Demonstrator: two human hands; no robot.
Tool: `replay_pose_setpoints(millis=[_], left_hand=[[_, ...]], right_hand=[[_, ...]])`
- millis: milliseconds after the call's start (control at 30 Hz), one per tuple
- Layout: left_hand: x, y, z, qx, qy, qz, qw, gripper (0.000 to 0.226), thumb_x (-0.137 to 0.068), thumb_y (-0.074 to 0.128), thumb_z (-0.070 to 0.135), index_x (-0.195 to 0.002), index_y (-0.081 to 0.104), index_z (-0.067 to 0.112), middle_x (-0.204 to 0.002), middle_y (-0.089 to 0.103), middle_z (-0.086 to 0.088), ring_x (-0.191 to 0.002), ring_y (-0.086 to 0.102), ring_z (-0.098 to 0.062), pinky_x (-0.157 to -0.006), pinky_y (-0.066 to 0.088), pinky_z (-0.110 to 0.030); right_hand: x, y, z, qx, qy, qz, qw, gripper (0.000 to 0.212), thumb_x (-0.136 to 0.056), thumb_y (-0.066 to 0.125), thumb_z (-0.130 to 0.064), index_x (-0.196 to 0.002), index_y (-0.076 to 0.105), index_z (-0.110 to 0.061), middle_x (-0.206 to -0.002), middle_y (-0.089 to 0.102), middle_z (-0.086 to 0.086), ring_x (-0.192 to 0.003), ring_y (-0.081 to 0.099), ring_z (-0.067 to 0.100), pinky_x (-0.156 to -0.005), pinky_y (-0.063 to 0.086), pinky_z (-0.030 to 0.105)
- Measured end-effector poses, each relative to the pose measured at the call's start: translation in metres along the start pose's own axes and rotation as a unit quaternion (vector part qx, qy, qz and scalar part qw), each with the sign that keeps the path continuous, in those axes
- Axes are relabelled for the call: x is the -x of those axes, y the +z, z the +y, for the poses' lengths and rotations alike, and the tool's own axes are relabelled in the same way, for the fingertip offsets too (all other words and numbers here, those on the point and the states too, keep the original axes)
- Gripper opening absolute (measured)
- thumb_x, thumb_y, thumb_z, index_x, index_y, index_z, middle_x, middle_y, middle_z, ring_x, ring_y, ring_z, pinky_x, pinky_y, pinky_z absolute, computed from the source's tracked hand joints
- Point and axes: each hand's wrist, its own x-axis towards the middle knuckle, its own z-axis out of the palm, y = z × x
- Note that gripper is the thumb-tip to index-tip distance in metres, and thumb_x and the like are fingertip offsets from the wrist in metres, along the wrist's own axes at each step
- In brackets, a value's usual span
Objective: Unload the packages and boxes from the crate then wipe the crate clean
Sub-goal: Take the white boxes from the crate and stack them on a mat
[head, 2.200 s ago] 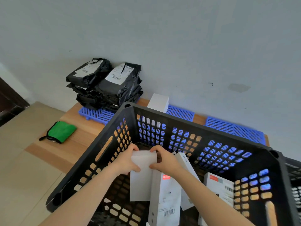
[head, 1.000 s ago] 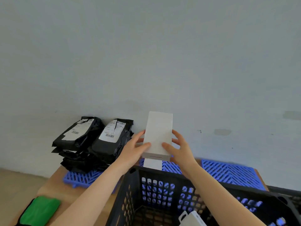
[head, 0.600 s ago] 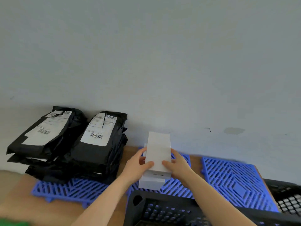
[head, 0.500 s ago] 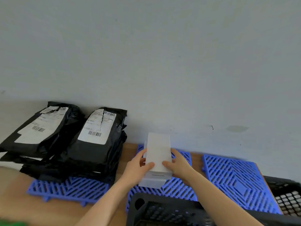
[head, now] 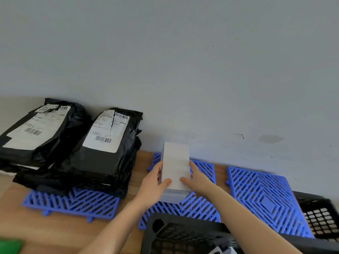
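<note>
At the bottom edge, the black crate (head: 183, 233) shows its far rim, and the corner of a white carton (head: 223, 251) is visible inside it. A green cloth (head: 10, 246) lies at the lower left on the wooden platform (head: 55, 228). Just beyond the crate, the left hand (head: 154, 186) and right hand (head: 197, 180) clasp the upper white box (head: 175, 165) from either side, thumbs on its top face. It lies on a lower white box (head: 172, 197), which sits on the middle blue mat (head: 183, 209). Farther left, 2 stacks of black packages (head: 102, 158) rest on the left blue mat (head: 73, 204) against the grey wall (head: 183, 61).
</note>
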Motion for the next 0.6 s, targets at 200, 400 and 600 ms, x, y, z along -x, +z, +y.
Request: replay_pose_setpoints(millis=[200,400,600], left_hand=[[0.018,-0.02,0.011,0.005,-0.01,0.048,0.999,0.068,-0.094,0.062,0.036,-0.151,0.025,0.032,-0.138,0.043,0.009,-0.127,0.046,-0.01,-0.105,0.041,-0.031],[0.066,-0.043,0.038,-0.044,0.037,0.146,0.988,0.021,-0.095,0.06,0.026,-0.116,0.062,0.03,-0.102,0.068,0.006,-0.097,0.064,-0.01,-0.086,0.05,-0.026],[0.137,-0.029,0.076,-0.039,0.06,0.22,0.973,0.014,-0.095,0.059,0.022,-0.103,0.066,0.032,-0.091,0.073,0.006,-0.088,0.068,-0.005,-0.088,0.051,-0.029]], right_hand=[[0.02,-0.011,-0.01,0.001,-0.095,0.176,0.98,0.061,-0.096,0.053,-0.036,-0.149,0.026,-0.022,-0.148,0.036,0.008,-0.123,0.049,0.026,-0.096,0.042,0.035],[0.059,-0.028,-0.005,0.04,-0.237,0.214,0.947,0.034,-0.098,0.051,-0.03,-0.131,0.052,-0.021,-0.137,0.046,-0.003,-0.122,0.046,0.015,-0.099,0.039,0.026],[0.105,-0.06,0.016,0.001,-0.31,0.194,0.931,0.026,-0.098,0.05,-0.028,-0.121,0.059,-0.022,-0.125,0.055,-0.006,-0.111,0.051,0.007,-0.089,0.035,0.016]])
